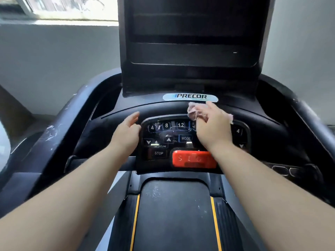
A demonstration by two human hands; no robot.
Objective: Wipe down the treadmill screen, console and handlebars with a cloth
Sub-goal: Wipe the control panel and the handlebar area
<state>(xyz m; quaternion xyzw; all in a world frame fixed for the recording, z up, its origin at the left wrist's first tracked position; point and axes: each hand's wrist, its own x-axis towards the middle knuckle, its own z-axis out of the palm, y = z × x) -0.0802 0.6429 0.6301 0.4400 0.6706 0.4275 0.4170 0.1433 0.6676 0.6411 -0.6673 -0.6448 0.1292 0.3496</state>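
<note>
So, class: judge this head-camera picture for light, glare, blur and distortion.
Head view: daylight blows out the window; the screen is dark; glare streaks the button panel; the cloth and right hand look slightly motion-smeared; the wide lens bows the left handlebar.

free: console ledge (126,107) left of badge (190,97) | blocked: screen (192,42) upright just behind

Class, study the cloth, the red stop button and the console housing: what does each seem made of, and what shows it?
Cloth: soft pale pink fabric, judging by its crumpled folds. Red stop button: probably glossy moulded plastic, with raised letters and sheen. Console housing: likely matte black plastic, smoothly curved with dull highlights.
</note>
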